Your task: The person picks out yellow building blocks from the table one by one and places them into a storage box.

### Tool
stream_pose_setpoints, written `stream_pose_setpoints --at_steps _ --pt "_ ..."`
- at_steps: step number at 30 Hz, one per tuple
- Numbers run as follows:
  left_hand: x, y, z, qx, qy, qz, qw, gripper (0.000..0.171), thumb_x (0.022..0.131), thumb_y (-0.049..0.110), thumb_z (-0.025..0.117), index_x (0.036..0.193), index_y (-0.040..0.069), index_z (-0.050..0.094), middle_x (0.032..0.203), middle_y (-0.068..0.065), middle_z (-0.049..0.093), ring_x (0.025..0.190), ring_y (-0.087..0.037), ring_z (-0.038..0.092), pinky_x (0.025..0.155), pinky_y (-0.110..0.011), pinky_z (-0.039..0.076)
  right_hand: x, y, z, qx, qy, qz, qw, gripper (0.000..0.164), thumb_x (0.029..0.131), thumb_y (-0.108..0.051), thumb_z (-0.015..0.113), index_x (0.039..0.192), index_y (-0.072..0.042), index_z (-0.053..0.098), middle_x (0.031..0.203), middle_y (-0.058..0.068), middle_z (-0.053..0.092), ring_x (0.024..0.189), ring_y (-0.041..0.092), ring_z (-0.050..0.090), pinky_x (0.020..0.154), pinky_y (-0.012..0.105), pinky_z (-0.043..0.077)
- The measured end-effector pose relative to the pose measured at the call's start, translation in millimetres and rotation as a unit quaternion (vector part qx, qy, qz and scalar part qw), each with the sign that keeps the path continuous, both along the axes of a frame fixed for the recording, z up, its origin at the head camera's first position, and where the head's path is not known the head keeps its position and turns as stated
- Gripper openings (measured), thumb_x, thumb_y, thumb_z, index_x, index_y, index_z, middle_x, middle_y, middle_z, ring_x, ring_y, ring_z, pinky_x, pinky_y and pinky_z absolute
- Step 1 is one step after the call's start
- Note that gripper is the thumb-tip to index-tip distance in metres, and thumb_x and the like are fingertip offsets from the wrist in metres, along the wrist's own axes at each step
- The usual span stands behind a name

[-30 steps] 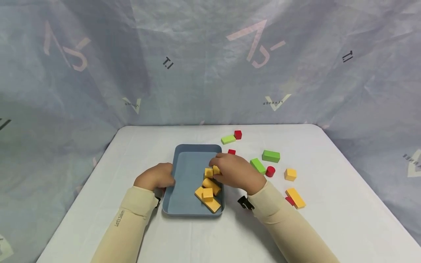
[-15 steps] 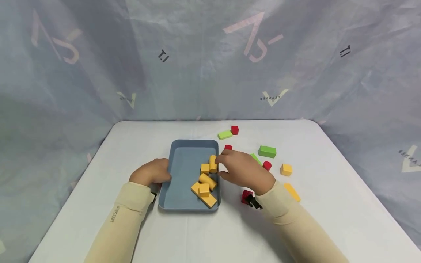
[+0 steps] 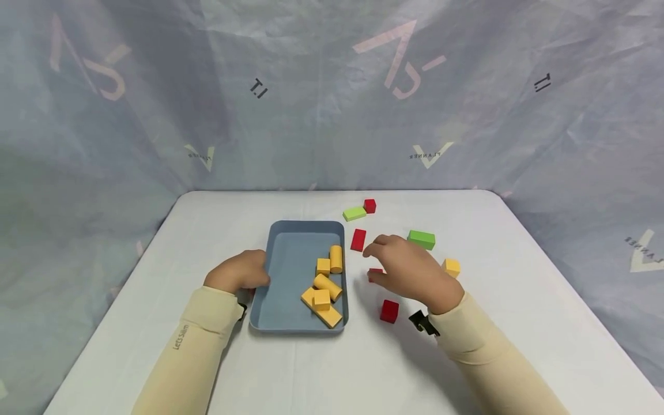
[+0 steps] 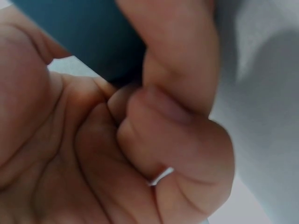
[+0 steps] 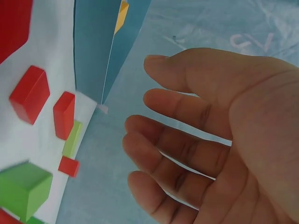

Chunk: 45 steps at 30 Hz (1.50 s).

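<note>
A blue-grey tray (image 3: 290, 276) lies on the white table, and my left hand (image 3: 240, 272) grips its left rim. In the left wrist view, fingers (image 4: 182, 56) curl against the tray's wall (image 4: 88, 37). Along the tray's right side lie yellow blocks: an upright-looking cylinder (image 3: 336, 259), a cube (image 3: 323, 266), a slanted cylinder (image 3: 328, 286), and a second cube (image 3: 321, 300) on a flat bar (image 3: 332, 317). My right hand (image 3: 415, 272) hovers right of the tray, fingers spread and holding nothing; the right wrist view shows its bare palm (image 5: 261, 126). Under its thumb, a red block (image 3: 374, 271) is partly hidden.
Right of the tray lie a red flat block (image 3: 358, 240) and a dark red cube (image 3: 389, 311). Farther back are a lime block (image 3: 355, 214) and a red cube (image 3: 370, 206). A green block (image 3: 422, 239) and a yellow cube (image 3: 452, 267) sit beyond my right hand.
My right hand let go of the yellow cylinder inside the tray and moved right, out over the table. The left hand stays at the rim. The head view shifted slightly.
</note>
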<state>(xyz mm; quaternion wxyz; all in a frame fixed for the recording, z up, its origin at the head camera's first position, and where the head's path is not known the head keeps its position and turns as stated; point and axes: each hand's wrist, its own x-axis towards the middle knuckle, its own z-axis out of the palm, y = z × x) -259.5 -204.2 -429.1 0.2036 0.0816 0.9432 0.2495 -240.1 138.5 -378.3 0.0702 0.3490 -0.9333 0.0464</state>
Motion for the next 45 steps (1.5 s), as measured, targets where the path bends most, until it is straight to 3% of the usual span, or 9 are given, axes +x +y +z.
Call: stream_pose_setpoints --at_steps 7,14,23,30,37,45 --pt "0.8 3 2.6 -0.004 -0.001 0.003 1.0000 0.013 0.070 -0.003 0.050 0.080 0.002 0.056 0.064 -0.015 0.061 0.050 -0.026 0.058 0.048 -0.041 0.051 3.4 20 -7.5 -0.021 0.006 -0.010 1.000 0.032 0.078 -0.033 0.075 0.104 -0.017 0.068 0.101 -0.004 0.061 0.090 0.012 0.053 0.074 0.033 0.053" --pt "0.1 2 -0.7 -0.009 -0.003 0.002 1.0000 0.014 0.071 -0.002 0.051 0.084 0.002 0.055 0.066 -0.013 0.061 0.052 -0.025 0.057 0.048 -0.039 0.049 6.1 35 -7.3 -0.034 0.001 -0.026 0.999 0.032 0.077 -0.027 0.074 0.106 -0.015 0.066 0.105 0.001 0.060 0.089 0.012 0.051 0.070 0.035 0.053" --pt "-0.1 1 -5.4 0.006 -0.007 0.011 0.9999 0.017 0.070 -0.003 0.051 0.086 0.000 0.056 0.067 -0.014 0.062 0.051 -0.025 0.058 0.047 -0.040 0.051 9.3 48 -8.7 -0.045 -0.002 -0.030 0.999 0.032 0.076 -0.026 0.077 0.105 -0.015 0.067 0.104 -0.002 0.060 0.091 0.011 0.051 0.075 0.036 0.053" --pt "-0.3 1 -2.7 -0.001 -0.010 0.012 0.9999 0.013 0.072 -0.003 0.051 0.083 0.002 0.056 0.064 -0.014 0.062 0.050 -0.025 0.058 0.046 -0.039 0.051 9.8 56 -13.8 -0.054 0.015 -0.043 0.998 0.030 0.075 -0.025 0.076 0.102 -0.015 0.068 0.109 0.005 0.055 0.103 0.022 0.044 0.081 0.040 0.050" --pt "-0.4 -1 -3.7 0.005 -0.015 0.017 0.9997 0.015 0.071 -0.003 0.051 0.085 0.001 0.056 0.065 -0.013 0.062 0.051 -0.026 0.058 0.046 -0.039 0.051 11.5 61 -14.3 -0.051 0.003 -0.082 0.995 0.032 0.075 -0.028 0.077 0.104 -0.016 0.068 0.121 0.009 0.051 0.108 0.025 0.041 0.075 0.036 0.051" --pt "-2.3 -1 -4.0 0.001 -0.015 0.012 0.9998 0.017 0.073 -0.002 0.051 0.089 0.002 0.055 0.067 -0.013 0.061 0.051 -0.025 0.058 0.046 -0.039 0.050 12.9 73 -17.3 -0.050 -0.001 -0.086 0.995 0.032 0.076 -0.028 0.076 0.104 -0.015 0.068 0.124 0.013 0.050 0.112 0.032 0.040 0.084 0.045 0.049"
